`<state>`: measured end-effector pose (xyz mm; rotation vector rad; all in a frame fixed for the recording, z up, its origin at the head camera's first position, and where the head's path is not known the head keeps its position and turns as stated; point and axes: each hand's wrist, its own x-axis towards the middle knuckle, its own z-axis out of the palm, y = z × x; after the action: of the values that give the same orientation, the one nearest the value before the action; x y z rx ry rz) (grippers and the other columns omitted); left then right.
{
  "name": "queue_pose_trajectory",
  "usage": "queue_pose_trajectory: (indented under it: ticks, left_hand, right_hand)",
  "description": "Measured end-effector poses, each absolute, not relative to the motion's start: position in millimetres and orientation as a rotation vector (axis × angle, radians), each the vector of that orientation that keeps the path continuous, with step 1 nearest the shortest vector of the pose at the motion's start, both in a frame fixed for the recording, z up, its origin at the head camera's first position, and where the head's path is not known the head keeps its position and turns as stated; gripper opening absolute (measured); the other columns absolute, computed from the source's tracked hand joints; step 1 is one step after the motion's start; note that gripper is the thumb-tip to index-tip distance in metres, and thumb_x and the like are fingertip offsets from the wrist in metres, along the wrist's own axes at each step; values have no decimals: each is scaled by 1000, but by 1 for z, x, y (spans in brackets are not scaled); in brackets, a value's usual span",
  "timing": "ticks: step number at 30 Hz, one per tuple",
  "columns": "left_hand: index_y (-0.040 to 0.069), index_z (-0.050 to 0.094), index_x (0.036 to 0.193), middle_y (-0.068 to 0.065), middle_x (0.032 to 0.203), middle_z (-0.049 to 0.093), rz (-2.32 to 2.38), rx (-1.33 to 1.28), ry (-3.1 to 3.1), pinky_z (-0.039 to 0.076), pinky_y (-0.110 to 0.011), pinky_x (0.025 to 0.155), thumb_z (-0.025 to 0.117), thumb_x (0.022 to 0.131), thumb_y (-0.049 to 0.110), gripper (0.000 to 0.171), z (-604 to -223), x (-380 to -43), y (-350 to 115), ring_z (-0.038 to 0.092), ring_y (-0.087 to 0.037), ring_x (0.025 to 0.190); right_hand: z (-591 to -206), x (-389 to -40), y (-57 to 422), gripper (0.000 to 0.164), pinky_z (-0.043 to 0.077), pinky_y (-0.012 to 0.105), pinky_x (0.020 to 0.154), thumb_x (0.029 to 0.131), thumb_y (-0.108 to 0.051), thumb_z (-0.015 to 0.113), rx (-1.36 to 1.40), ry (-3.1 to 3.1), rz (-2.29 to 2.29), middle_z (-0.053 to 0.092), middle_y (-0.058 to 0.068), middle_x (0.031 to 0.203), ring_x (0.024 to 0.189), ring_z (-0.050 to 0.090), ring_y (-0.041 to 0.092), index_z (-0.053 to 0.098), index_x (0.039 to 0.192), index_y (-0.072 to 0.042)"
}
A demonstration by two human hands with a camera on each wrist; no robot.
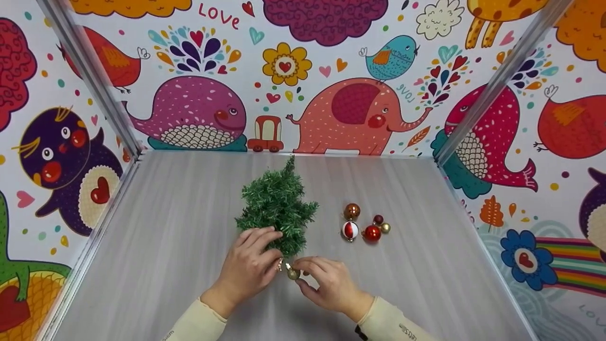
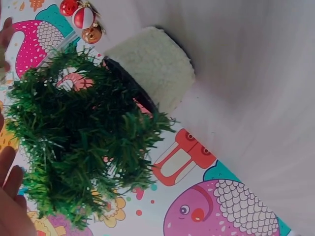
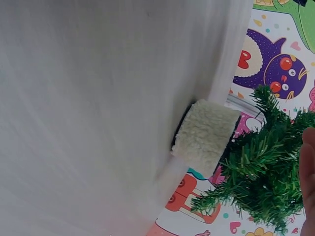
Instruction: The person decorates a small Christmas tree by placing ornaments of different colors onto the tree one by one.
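A small artificial Christmas tree point(image 1: 274, 199) stands on the table in front of me. Its fuzzy cream base point(image 2: 152, 66) shows in both wrist views. My left hand point(image 1: 251, 265) reaches against the tree's near lower branches, with the thumb and forefinger pinching a small gold strand point(image 1: 280, 265) below them. Close beside it, my right hand point(image 1: 331, 284) pinches a small gold bauble point(image 1: 293, 273) between thumb and fingers. In the wrist views only parts of the fingers point(image 2: 12, 189) enter at the edges, and what they grip lies out of sight there.
Right of the tree lies a loose group of baubles: a bronze one point(image 1: 352, 210), a red-and-white one point(image 1: 350, 230), a shiny red one point(image 1: 371, 233), with a small dark red point(image 1: 378, 219) and a small gold one point(image 1: 386, 228). Printed panels point(image 1: 322, 61) enclose the table.
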<state>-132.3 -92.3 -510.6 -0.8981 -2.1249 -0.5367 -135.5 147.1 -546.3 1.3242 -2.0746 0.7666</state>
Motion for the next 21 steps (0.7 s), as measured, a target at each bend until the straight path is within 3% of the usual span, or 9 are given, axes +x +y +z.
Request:
queue_pose_trajectory:
  ticks: [10, 21]
  left_hand:
    - [18, 68, 75, -4, 115, 68, -551, -848, -2212, 39, -45, 102, 76, 77, 17, 9, -510, -131, -89, 59, -25, 115]
    - [18, 68, 77, -4, 116, 67, -559, -832, -2245, 39, -46, 103, 77, 76, 18, 9, -513, -131, -88, 59, -25, 116]
  right_hand:
    - [-546, -139, 146, 32, 53, 17, 67, 86, -15, 69, 1283, -2139, 820, 64, -5, 116, 80, 64, 5, 65, 118, -12]
    - [-537, -140, 131, 22, 50, 12, 63, 85, -15, 78, 1167, -2177, 984, 64, -9, 95, 70, 61, 5, 69, 104, -16]
